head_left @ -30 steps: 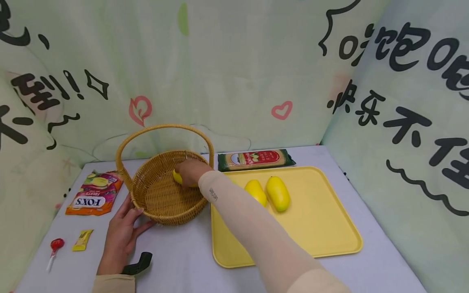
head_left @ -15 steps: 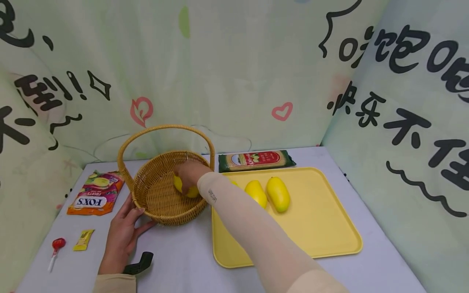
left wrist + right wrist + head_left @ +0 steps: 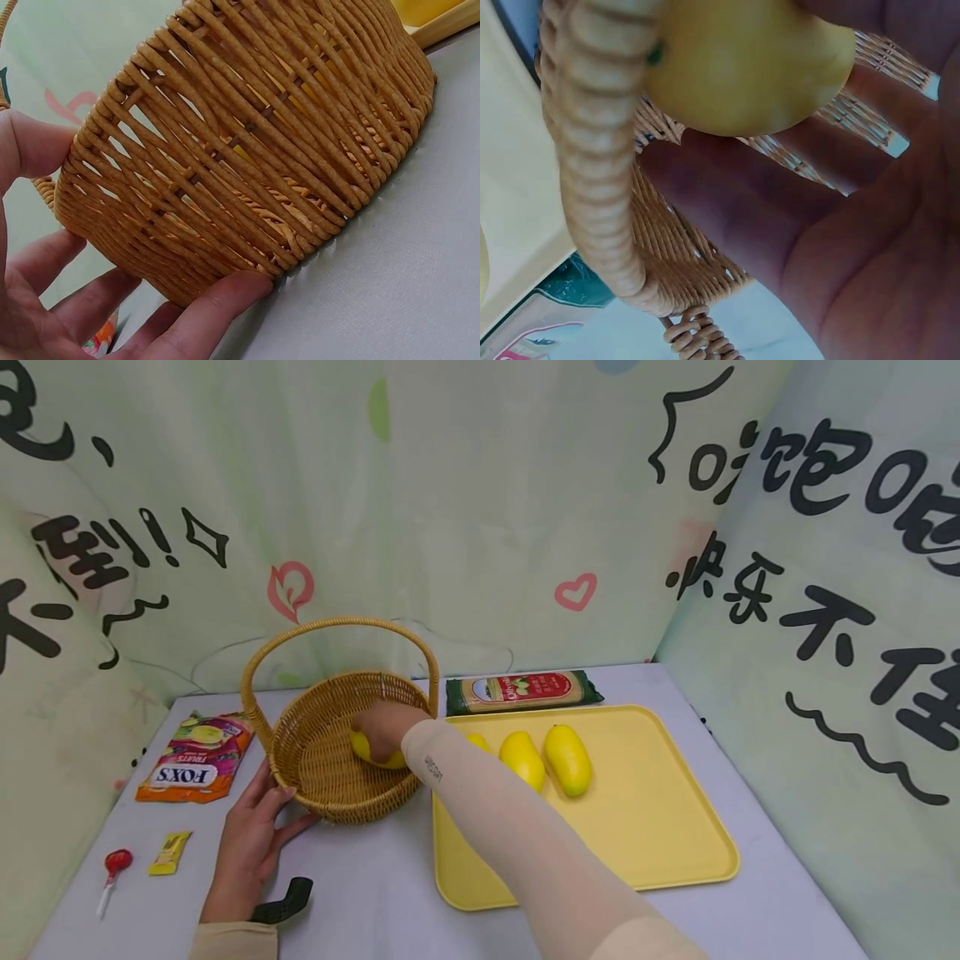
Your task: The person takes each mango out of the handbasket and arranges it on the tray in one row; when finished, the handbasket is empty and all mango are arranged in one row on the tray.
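The wicker basket [image 3: 330, 797] has a tall arched handle and stands at the table's left middle. My left hand [image 3: 247, 843] holds it from outside; in the left wrist view, fingers and thumb [image 3: 217, 311] span its woven wall between rim and base. Inside the basket, my right hand [image 3: 386, 727] grips a yellow mango [image 3: 367, 747]; the right wrist view shows the mango [image 3: 750, 67] in the curve of my fingers, behind the handle [image 3: 600, 150]. On the yellow tray [image 3: 652, 827] lie a mango [image 3: 567, 760], another mango [image 3: 522, 758] and a third, mostly hidden by my sleeve.
A green and tan packet [image 3: 525, 690] lies behind the tray. Left of the basket are an orange Fox's candy bag [image 3: 197, 758], a small yellow wrapped candy [image 3: 169, 853] and a red lollipop [image 3: 116, 864]. Printed curtains [image 3: 480, 527] stand behind the table.
My right hand with the mango has shifted slightly left and down inside the basket. The left hand and basket stay in place.
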### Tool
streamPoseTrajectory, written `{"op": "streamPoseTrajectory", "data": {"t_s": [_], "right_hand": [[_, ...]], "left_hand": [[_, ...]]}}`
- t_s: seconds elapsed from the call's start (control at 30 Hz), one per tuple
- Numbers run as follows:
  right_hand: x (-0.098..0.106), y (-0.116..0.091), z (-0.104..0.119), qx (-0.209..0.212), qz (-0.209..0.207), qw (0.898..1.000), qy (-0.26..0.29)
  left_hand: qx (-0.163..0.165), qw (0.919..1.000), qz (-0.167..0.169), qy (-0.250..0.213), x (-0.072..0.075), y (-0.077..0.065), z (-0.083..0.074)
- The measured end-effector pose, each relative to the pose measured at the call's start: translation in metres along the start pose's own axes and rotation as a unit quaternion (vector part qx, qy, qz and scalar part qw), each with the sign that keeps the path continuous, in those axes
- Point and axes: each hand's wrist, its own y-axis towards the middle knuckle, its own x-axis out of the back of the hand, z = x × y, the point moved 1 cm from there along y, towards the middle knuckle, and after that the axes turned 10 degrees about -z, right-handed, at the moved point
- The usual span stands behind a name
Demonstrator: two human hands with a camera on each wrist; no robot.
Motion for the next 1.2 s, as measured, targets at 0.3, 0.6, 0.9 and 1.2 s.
{"op": "streamPoseTrajectory", "data": {"t_s": [0.3,0.6,0.9,1.2], "right_hand": [[-0.004,0.002,-0.004,-0.013,0.034,0.999,0.029],[0.000,-0.006,-0.008,-0.009,0.041,0.998,0.044],[0.000,-0.002,-0.011,-0.019,0.064,0.997,0.042],[-0.002,0.009,-0.016,-0.015,0.089,0.995,0.047]], "left_hand": [[0.008,1.0000,0.006,0.001,0.003,0.000,0.002],[-0.015,0.9998,0.010,0.002,0.002,0.000,0.001],[-0.015,0.9998,0.009,-0.004,0.002,-0.002,-0.001],[-0.017,0.9998,0.008,-0.008,0.001,0.000,-0.003]]}}
